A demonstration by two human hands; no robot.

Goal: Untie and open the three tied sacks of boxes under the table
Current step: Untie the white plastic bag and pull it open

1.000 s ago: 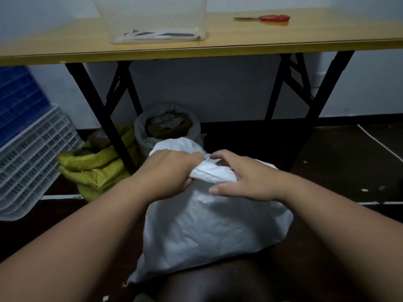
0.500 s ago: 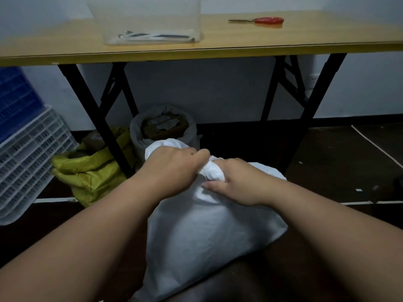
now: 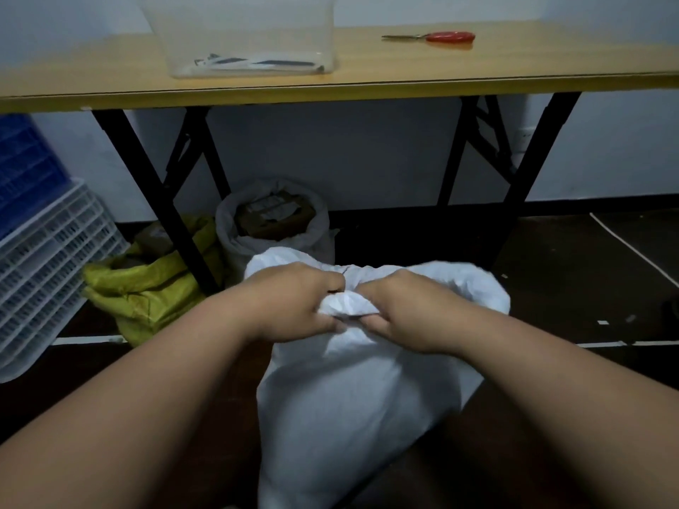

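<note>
left hand and right hand grip clamped on bunched neck of white sack — now knuckle to knuckle, closer than before | sack on floor directly beneath grip | open grey sack and yellow sack beyond, under table

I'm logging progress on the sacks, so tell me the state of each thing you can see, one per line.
white sack: mouth bunched shut, gripped by both hands
left hand: grips the bunched neck
right hand: grips the bunched neck
grey sack: open, boxes showing
yellow sack: mouth loosely open
scissors: closed, lying on the table
clear bin: uncovered, standing on the table
</note>
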